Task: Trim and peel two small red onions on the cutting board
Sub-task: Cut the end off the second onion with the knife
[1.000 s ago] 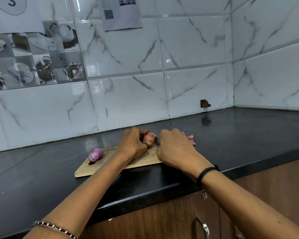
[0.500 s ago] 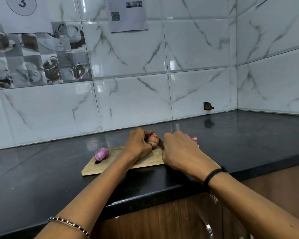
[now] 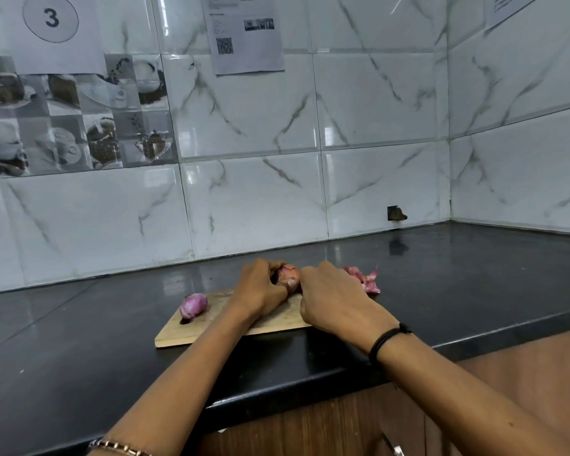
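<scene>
Black shiny stone bench [image 3: 441,291] carries my light wooden cutting board [image 3: 191,334] near its front edge. My left grip [image 3: 260,291] is curled tight around a small round red onion with brown papery skin [image 3: 288,274], up by the board's back edge. My right grip [image 3: 333,301] is curled against it; I cannot tell what it holds. I think the onion could slip and roll away, because it is round and smooth. A small purple onion [image 3: 194,305] that looks peeled lies at the board's left end and could roll too. Pink onion skins [image 3: 366,279] sit on the bench past the board's right end. White marble-look tiles [image 3: 244,209] cover the walls, with a paper sheet [image 3: 244,34] stuck up.
</scene>
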### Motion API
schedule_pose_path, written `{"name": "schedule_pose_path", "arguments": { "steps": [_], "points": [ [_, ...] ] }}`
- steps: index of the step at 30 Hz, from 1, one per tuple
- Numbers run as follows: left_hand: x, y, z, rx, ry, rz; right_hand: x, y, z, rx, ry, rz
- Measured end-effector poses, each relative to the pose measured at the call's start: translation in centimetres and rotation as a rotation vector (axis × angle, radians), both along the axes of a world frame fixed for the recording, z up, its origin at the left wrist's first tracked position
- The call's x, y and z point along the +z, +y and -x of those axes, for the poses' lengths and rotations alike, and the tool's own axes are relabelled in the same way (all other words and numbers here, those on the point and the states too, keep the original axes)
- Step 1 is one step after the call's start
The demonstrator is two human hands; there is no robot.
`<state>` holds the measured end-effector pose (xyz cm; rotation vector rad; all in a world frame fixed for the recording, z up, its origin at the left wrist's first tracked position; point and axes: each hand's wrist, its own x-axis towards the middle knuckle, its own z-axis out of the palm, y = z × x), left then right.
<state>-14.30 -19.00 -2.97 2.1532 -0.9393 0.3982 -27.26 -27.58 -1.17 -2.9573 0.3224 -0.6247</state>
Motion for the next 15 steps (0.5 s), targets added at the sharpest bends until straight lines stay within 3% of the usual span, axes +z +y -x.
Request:
{"name": "schedule_pose_path", "arguments": {
  "steps": [15],
  "points": [
    [-0.2, 0.4, -0.9, 0.030, 0.107, 0.011, -0.1, -3.8, 1.2, -0.121, -0.011, -0.008]
  ]
}}
